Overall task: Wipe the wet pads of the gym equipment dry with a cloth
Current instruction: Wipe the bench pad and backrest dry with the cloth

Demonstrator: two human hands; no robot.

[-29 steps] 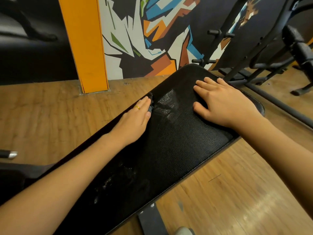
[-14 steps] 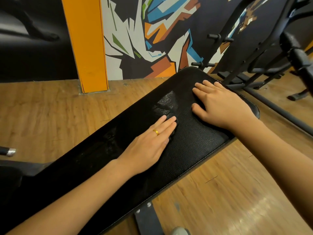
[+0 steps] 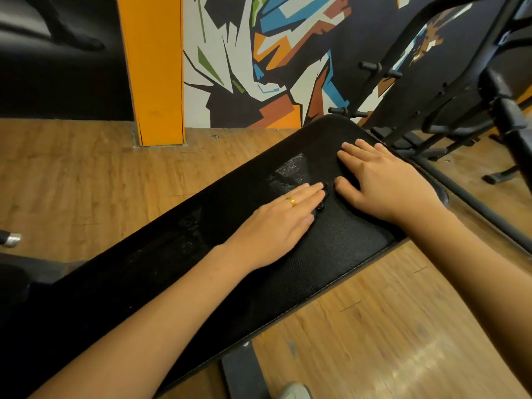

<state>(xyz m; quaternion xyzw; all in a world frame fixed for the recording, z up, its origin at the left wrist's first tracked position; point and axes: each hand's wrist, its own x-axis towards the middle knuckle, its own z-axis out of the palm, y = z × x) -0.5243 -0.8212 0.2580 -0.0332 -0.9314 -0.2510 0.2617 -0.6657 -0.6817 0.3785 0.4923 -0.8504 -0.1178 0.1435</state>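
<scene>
A long black padded bench (image 3: 339, 254) runs from the lower left to the upper right. A wet, glistening patch (image 3: 290, 172) shows near its far end, and a fainter streak (image 3: 187, 226) lies further left. My left hand (image 3: 276, 223), with a gold ring, lies flat with straight fingers pressing a dark cloth (image 3: 321, 204) onto the pad; only a small edge of the cloth peeks out by the fingertips. My right hand (image 3: 385, 185) rests flat and spread on the far end of the pad, its thumb close to my left fingertips.
An orange pillar (image 3: 155, 70) and a painted mural wall (image 3: 273, 59) stand behind the bench. Black metal machine frames (image 3: 460, 116) crowd the right side. The wooden floor (image 3: 72, 180) surrounds the bench. A bench support leg (image 3: 241, 370) and a shoe tip (image 3: 293, 391) sit below.
My left hand slid with the cloth from the pad's left edge across toward the middle, then up close to my right thumb. My right hand stayed planted.
</scene>
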